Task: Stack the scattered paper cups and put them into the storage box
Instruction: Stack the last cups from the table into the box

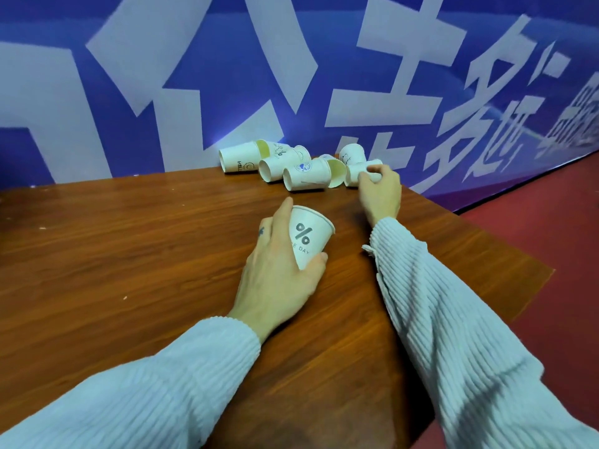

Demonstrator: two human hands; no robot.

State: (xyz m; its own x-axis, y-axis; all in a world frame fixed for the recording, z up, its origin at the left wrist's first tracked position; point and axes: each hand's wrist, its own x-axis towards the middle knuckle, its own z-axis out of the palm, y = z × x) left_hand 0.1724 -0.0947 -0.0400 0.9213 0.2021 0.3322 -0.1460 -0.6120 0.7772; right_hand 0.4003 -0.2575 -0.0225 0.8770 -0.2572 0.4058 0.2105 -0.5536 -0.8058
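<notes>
While the cups were being gathered, the left hand gripped an upright paper cup printed with a percent sign, fingers and thumb curled round its wall, low over the middle of the wooden worktop. The right hand reached to the far edge and closed its fingers on a fallen cup lying on its side. Beside it, against the blue banner, several more cups lay tipped over, some touching, at least two showing tan insides. No storage box was in view.

Judged from this, the work stood at the collecting and stacking step, early on, with most cups not yet stacked. The next move would call for bringing the right-hand cup across, turning it mouth-up and seating it squarely in or under the held cup. A crooked entry could crush a thin rim.
</notes>
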